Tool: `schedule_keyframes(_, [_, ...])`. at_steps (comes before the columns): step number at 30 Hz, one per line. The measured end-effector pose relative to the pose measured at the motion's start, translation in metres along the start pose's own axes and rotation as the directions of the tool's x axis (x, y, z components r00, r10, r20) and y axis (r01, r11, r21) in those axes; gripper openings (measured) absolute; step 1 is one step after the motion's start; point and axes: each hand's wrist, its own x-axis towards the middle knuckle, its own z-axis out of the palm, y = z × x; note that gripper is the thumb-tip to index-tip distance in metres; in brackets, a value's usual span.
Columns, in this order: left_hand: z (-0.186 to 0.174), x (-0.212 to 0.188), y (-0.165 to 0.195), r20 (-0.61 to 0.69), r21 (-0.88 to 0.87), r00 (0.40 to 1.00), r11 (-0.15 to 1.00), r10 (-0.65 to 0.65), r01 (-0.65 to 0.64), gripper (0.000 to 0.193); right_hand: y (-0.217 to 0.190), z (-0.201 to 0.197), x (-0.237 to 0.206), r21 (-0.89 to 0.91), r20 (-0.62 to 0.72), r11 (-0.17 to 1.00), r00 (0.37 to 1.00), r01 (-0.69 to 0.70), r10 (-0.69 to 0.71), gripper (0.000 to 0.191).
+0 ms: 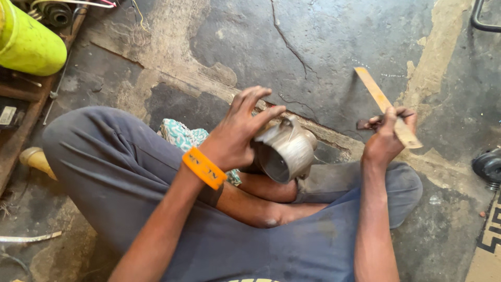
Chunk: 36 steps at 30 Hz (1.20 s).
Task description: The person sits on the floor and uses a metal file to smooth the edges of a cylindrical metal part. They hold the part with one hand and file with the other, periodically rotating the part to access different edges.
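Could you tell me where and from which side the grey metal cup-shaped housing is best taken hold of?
Probably around the rounded outer wall of the grey metal cup-shaped housing, from above and behind its closed end, as the left hand does now. Its open mouth tilts down toward the lap, so the curved back is the free side. The right hand holds a flat wooden strip.

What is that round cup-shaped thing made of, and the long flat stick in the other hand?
The round housing, held by the left hand, looks like cast metal, perhaps aluminium: dull silver-grey with a soft sheen and a hollow dark mouth. The flat strip in the right hand is pale tan and matte, so it seems to be wood, though worn metal cannot be ruled out.
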Motion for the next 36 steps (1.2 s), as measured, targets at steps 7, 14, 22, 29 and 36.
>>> schedule_keyframes(7, [-0.006,0.017,-0.003,0.201,0.016,0.975,0.995,-0.098,0.097,0.081,0.003,-0.008,0.008,0.071,-0.047,0.985,0.986,-0.158,0.162,0.022])
schedule_keyframes(14, [0.003,0.004,-0.020,0.085,0.067,0.982,0.982,0.169,-0.175,0.062,-0.001,-0.009,0.007,-0.005,-0.012,0.982,0.982,-0.190,0.189,0.016])
schedule_keyframes(22, [0.010,0.034,-0.043,0.389,-0.275,0.916,0.961,0.098,0.014,0.052,0.004,-0.009,0.009,0.008,0.042,0.987,0.986,-0.162,0.162,0.014])
schedule_keyframes(29, [0.015,0.039,-0.033,0.390,-0.181,0.920,0.982,0.031,0.044,0.090,0.000,-0.001,0.006,-0.071,0.063,0.990,0.990,-0.124,0.128,0.023])
schedule_keyframes(36, [-0.010,-0.021,0.011,-0.054,-0.191,0.971,0.957,-0.234,0.220,0.095,0.012,-0.010,0.014,-0.309,-0.047,0.951,0.998,0.028,-0.044,0.011])
